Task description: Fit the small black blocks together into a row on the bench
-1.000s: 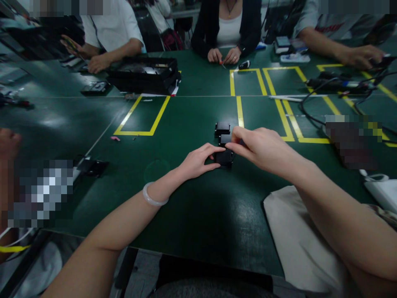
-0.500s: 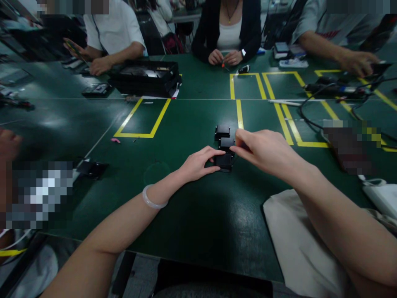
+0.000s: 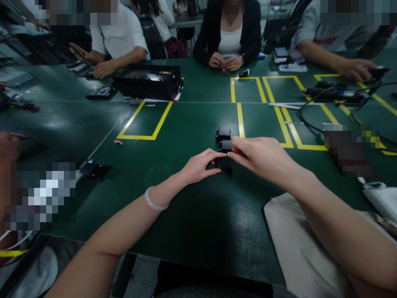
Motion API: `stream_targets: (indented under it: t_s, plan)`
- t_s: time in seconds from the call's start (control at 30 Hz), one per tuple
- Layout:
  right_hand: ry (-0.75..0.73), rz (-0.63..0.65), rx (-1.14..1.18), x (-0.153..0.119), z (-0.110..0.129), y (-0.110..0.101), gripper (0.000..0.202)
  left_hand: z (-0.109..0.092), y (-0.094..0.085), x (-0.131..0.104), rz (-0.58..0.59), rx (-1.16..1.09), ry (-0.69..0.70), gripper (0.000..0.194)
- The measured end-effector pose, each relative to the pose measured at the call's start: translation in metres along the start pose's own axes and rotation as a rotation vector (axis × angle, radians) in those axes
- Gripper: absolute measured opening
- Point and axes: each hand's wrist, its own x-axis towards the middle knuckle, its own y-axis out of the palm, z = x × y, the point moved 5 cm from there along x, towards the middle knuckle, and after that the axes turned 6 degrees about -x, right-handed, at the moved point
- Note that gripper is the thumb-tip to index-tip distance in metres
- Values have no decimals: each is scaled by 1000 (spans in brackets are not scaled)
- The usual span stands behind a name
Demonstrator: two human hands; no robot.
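Three small black box-shaped parts stand in a row on the green table. My left hand (image 3: 200, 165) grips the nearest black part (image 3: 224, 164) between thumb and fingers, holding it against the tabletop. A pale bangle (image 3: 151, 199) circles that wrist. Right above this part is my right hand (image 3: 259, 153), its fingers pinched at the part's upper right edge; whatever they may hold is hidden. The middle black part (image 3: 225, 145) is partly covered by the right fingers. Beyond it sits the farthest black part (image 3: 223, 133), untouched.
Yellow tape (image 3: 241, 120) marks rectangles on the table. A beige cloth (image 3: 288, 231) lies under my right forearm. On the right are a blurred dark object (image 3: 347, 153) and cables (image 3: 305, 118). Black trays (image 3: 147, 82) stand far left. Several people work around the table.
My right hand has shifted slightly left and closer, so its fingertips now meet the nearest part and cover some of the middle one. My left hand keeps its hold.
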Motion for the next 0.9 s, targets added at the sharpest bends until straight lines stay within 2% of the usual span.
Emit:
stream_targets:
  t_s: [0.37, 0.57, 0.9]
  plan:
    - [44, 19, 33, 1, -2, 3, 12, -1, 0, 0, -1, -4, 8, 46]
    - [50, 28, -47, 1, -1, 3, 24, 1, 1, 0, -11, 19, 18, 45]
    - [58, 45, 42, 1, 0, 3, 19, -1, 0, -1, -10, -4, -4, 47]
